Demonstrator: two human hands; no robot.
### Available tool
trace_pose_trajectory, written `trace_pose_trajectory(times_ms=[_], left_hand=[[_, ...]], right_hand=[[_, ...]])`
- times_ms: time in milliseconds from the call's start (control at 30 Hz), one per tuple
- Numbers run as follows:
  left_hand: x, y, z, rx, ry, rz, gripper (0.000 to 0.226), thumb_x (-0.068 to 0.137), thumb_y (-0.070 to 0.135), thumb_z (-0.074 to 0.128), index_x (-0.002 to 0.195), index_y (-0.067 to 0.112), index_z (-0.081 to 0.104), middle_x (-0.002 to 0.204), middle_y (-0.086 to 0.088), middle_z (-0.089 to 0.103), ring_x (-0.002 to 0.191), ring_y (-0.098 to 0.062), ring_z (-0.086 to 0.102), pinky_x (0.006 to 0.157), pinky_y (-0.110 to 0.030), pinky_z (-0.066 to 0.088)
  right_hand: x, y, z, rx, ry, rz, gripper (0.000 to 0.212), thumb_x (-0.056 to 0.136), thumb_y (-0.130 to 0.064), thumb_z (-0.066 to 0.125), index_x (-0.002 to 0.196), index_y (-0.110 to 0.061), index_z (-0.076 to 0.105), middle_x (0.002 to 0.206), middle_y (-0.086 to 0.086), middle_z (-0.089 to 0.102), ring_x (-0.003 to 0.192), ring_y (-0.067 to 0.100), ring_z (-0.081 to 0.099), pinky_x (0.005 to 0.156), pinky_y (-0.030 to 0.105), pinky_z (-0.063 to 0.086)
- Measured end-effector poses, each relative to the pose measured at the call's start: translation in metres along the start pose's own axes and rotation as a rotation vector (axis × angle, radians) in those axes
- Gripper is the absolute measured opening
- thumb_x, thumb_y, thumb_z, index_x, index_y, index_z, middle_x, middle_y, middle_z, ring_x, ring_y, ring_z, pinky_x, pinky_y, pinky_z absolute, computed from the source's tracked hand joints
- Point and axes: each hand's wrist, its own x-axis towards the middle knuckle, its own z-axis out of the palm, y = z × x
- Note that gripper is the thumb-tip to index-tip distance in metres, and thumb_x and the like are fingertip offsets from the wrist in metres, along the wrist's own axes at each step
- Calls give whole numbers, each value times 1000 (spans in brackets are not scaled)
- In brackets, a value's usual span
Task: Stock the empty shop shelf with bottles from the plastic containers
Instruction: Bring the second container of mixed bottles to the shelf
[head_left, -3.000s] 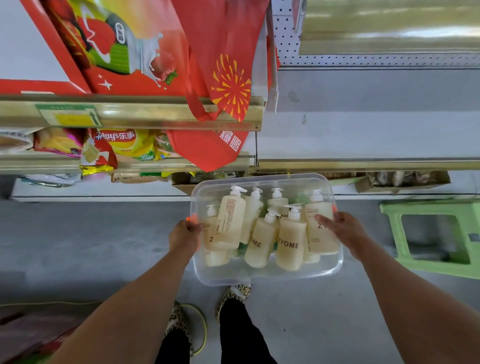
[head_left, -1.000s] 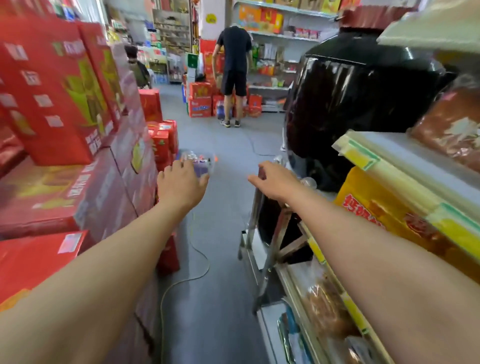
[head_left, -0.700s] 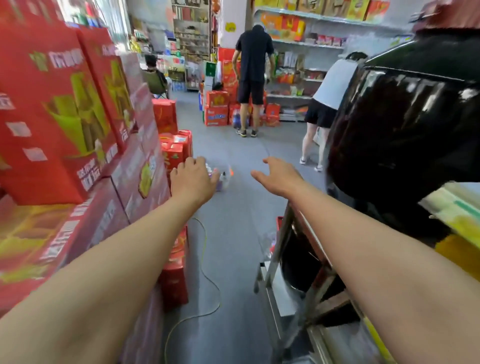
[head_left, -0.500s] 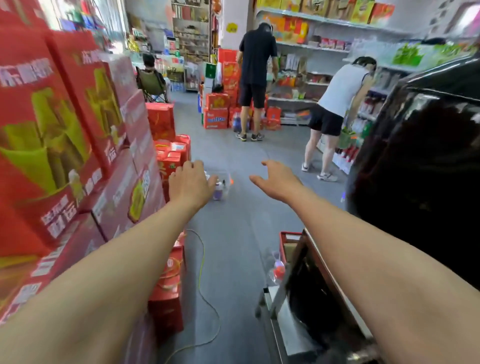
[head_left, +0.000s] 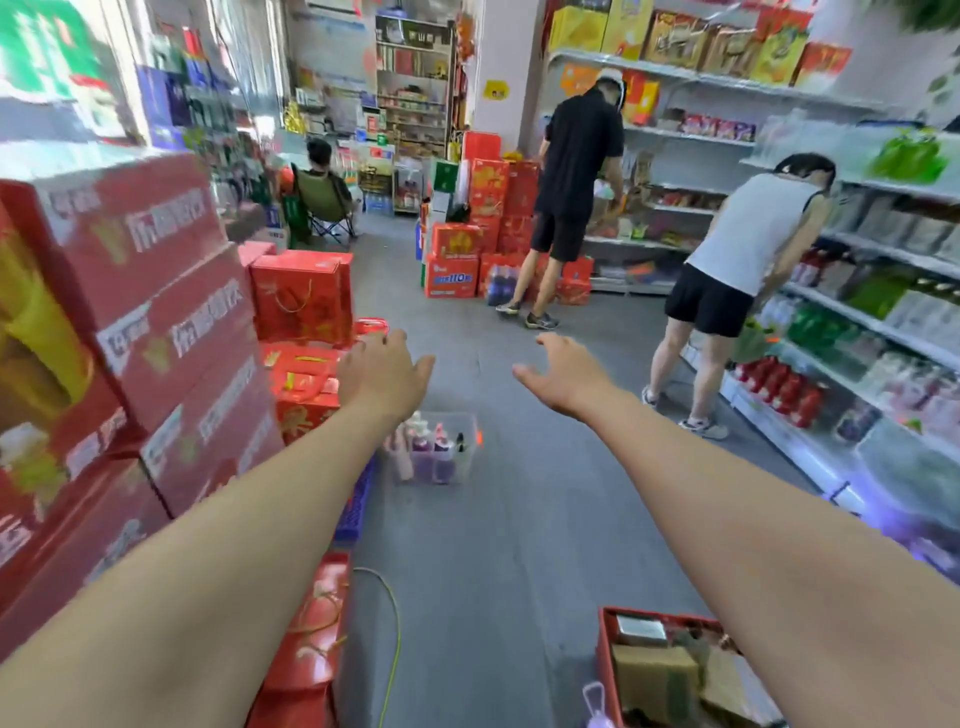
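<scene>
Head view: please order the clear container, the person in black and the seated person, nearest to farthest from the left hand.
1. Clear container, on the floor beyond the left hand.
2. Person in black, standing farther on, right.
3. Seated person, at the back, left.

A grey floor (head_left: 519, 545) runs down a shop aisle. Stacked red cartons (head_left: 156, 322) wall the left side, with red gift boxes (head_left: 306, 296) beyond them. White shelves (head_left: 878, 332) packed with goods line the right. A white pillar (head_left: 501, 67) stands at the back, more red boxes (head_left: 488, 208) piled at its foot. A yellow-green cable (head_left: 392, 623) trails along the floor and a red crate (head_left: 608, 639) sits near the bottom right. Bright light washes in from the blurred upper left
</scene>
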Motion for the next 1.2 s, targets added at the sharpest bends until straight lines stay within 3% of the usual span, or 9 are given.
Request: trace_pose_trajectory(times_ms=[200, 400, 700, 1200], left_hand=[[140, -4, 57, 14, -31, -37, 50, 92, 47, 51, 126, 11, 54, 129, -17, 55, 118, -38, 51, 98, -43, 40], [294, -22, 135, 21, -27, -35, 50, 93, 47, 49, 125, 9, 53, 128, -18, 55, 119, -40, 50, 97, -44, 40], [542, -59, 249, -15, -130, -59, 48, 93, 47, 49, 125, 12, 54, 129, -16, 55, 121, -38, 49, 99, -44, 39], [783, -144, 507, -9, -387, -268, 47, 94, 45, 49, 124, 8, 52, 126, -18, 54, 117, -41, 51, 97, -47, 42]], right_hand=[[162, 7, 21, -19, -47, 5, 71, 94, -57, 53, 149, -15, 39, 151, 14, 46, 136, 33, 46, 109, 45, 41], [329, 14, 70, 42, -44, 9, 71, 95, -49, 59, 150, -10, 38, 152, 18, 43, 138, 34, 43, 109, 38, 36], [584, 13, 134, 90, -102, 108, 70, 92, -46, 64, 149, -13, 39, 148, 16, 46, 135, 34, 45, 109, 42, 41], [900, 82, 331, 60, -394, 244, 71, 90, -54, 62, 148, -22, 37, 148, 10, 47, 131, 32, 50, 99, 40, 46]])
